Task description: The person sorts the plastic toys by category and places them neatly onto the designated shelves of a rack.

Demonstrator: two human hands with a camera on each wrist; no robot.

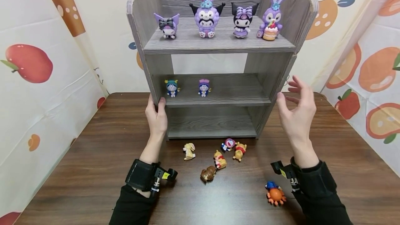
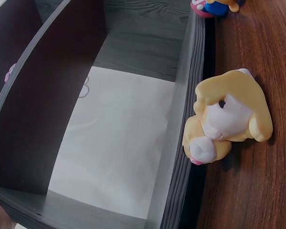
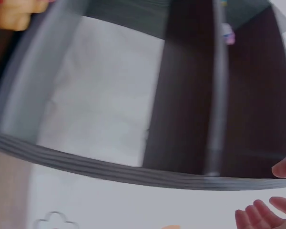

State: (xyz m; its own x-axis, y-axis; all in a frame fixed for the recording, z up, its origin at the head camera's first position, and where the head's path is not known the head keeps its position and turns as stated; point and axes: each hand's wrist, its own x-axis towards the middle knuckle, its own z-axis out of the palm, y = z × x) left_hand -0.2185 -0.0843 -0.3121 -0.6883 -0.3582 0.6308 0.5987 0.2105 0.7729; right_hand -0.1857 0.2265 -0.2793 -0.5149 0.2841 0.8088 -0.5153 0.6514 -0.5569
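Note:
My left hand (image 1: 157, 119) grips the left side panel of a grey wood-grain shelf unit (image 1: 210, 49), thumb on the inner face and fingers outside. Beside the unit's right panel is my right hand (image 1: 298, 108), its fingers spread and loosely bent, holding nothing. Its thumb (image 3: 285, 167) is at the panel's edge; I cannot tell whether they touch. Four purple-and-black figurines stand on the top shelf, among them a bunny with a cake (image 1: 272, 16). Two small blue figurines, one in a green hat (image 1: 172, 88) and one in a pink hat (image 1: 204, 88), occupy the middle shelf.
On the brown table (image 1: 103, 169) before the unit lie a cream long-eared dog figurine (image 1: 189, 151), two yellow bears in red, one seated (image 1: 220, 159), a pink-and-blue figurine (image 1: 228, 144) and a brown figurine (image 1: 208, 174). An orange crab figurine (image 1: 275, 194) lies near the right wrist.

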